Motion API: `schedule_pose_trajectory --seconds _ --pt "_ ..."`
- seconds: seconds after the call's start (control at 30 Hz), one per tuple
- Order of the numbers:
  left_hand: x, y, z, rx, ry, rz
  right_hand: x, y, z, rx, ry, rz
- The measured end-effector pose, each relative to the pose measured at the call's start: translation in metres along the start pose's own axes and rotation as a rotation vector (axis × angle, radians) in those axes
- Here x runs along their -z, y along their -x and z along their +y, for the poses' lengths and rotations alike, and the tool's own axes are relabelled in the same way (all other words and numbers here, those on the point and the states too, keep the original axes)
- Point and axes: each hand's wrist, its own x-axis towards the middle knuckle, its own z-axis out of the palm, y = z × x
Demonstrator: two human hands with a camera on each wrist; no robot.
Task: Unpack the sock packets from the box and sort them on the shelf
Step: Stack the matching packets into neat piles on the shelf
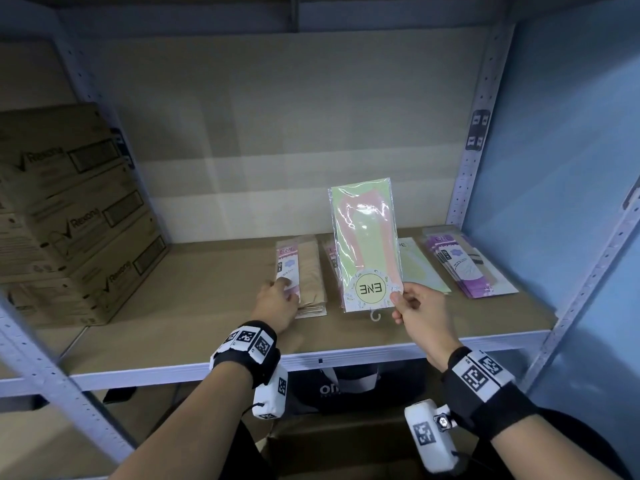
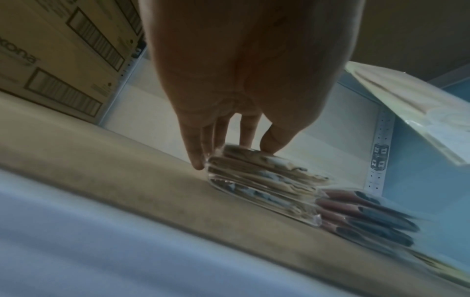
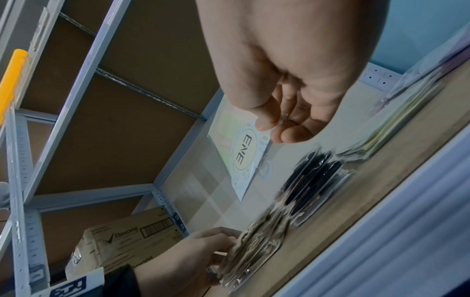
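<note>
On the brown shelf board (image 1: 194, 306) lie several stacks of sock packets. My left hand (image 1: 282, 292) rests on the near end of the beige stack (image 1: 308, 268), thumb on top and straight fingers against its left side (image 2: 201, 158). My right hand (image 1: 401, 299) pinches the lower right corner of a green and pink packet (image 1: 367, 237) and holds it upright above the dark stack (image 1: 330, 261). The wrist views show the beige stack (image 2: 267, 180), the dark stack (image 3: 312, 180) and the pinched packet (image 3: 239, 148). A pale yellow-green stack (image 1: 420, 268) and a purple stack (image 1: 464, 268) lie further right.
Stacked Rexona cartons (image 1: 69, 216) fill the shelf's left end. Perforated steel uprights (image 1: 476, 140) frame the bay, with a blue wall (image 1: 561, 168) at the right. Below the shelf edge (image 1: 346, 358) sit a dark bag (image 1: 356, 389) and a cardboard box (image 1: 332, 445).
</note>
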Motion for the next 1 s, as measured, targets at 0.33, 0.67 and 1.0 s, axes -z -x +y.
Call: schedule_pose_trajectory --seconds 0.33,0.67,1.0 --pt "0.004 0.004 0.01 -0.081 0.077 0.172 -0.006 0.001 0.004 -0.032 -0.03 -0.024" --pt "-0.012 0.045 0.069 -0.181 0.765 0.088 -0.014 0.006 0.0 -0.033 -0.101 -0.092" --pt "0.01 0.034 0.06 -0.309 0.276 0.106 0.011 -0.001 -0.009 0.374 0.276 0.172"
